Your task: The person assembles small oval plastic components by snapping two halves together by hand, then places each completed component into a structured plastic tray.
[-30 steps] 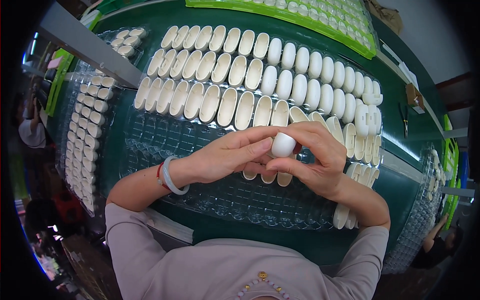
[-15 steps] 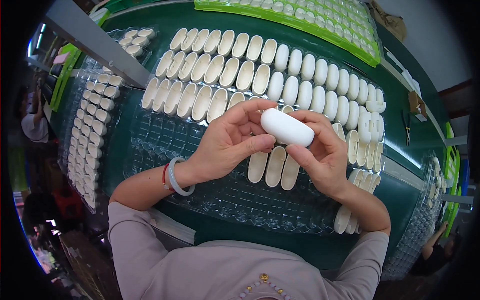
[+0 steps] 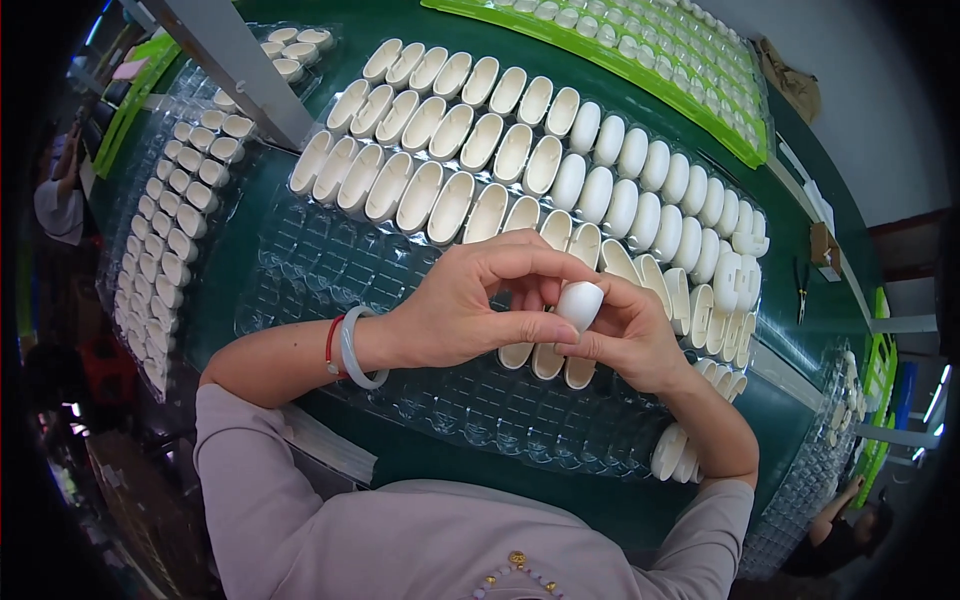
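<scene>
A smooth white plastic case shell (image 3: 580, 304) is held end-on between both hands, above the clear tray. My left hand (image 3: 470, 295) pinches it with thumb and fingers from the left. From the right, my right hand (image 3: 635, 330) grips the same shell, its thumb near the left thumb. Just below the hands, several open cream shells (image 3: 547, 362) stick out, partly hidden. Behind them stand rows of hollow oval shells (image 3: 420, 195) with their openings up. Farther right in the same rows, closed-looking white shells (image 3: 597, 195) show rounded backs.
The clear plastic tray (image 3: 330, 275) spreads over a green table (image 3: 240, 250). Smaller cream cups (image 3: 165, 240) fill another tray at left, beside a grey post (image 3: 235, 65). A bright green crate (image 3: 600, 75) stands at the back. Pliers (image 3: 801, 290) and a small cardboard box (image 3: 825, 248) lie at right.
The white shell has been turned from lying lengthwise to end-on and brought slightly lower. Both hands have closed in around it. The whole view has shifted a little.
</scene>
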Tool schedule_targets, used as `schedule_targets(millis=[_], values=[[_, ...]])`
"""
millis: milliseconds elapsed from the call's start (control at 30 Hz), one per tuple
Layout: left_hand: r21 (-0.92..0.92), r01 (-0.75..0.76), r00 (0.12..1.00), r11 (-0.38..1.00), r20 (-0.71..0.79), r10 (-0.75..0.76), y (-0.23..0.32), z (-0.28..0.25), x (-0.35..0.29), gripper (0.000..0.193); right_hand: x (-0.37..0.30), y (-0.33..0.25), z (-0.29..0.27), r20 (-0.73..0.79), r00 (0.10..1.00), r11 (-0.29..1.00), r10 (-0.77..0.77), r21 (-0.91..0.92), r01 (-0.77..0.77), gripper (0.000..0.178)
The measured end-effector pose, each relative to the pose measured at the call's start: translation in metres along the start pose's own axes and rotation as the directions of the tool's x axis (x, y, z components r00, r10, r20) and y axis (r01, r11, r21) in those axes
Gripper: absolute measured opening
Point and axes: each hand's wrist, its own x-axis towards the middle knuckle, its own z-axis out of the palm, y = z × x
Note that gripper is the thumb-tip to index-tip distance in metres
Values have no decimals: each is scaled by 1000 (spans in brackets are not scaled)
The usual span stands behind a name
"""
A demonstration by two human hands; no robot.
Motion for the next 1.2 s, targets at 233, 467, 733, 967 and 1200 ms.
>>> schedule_targets(millis=[233, 467, 733, 967, 1200], values=[[-11, 11, 1000, 1000, 5, -11, 2, 3, 1, 40, -2, 2, -2, -9, 998, 997, -64, -51, 63, 24], [139, -196, 978, 971, -41, 203, -4, 7, 0, 37, -1, 3, -2, -32, 998, 989, -56, -142, 51, 31], [149, -186, 980, 971, -45, 195, -2, 6, -1, 38, -2, 7, -2, -52, 997, 986, -51, -158, 42, 33], [-109, 88, 993, 990, -64, -96, -2, 3, 2, 33, -1, 4, 6, -66, 899, 766, -433, -552, 329, 30], [-576, 331, 931, 747, 69, -358, -10, 4, 9, 35, -6, -4, 3, -113, 868, 789, -483, -486, 376, 35]])
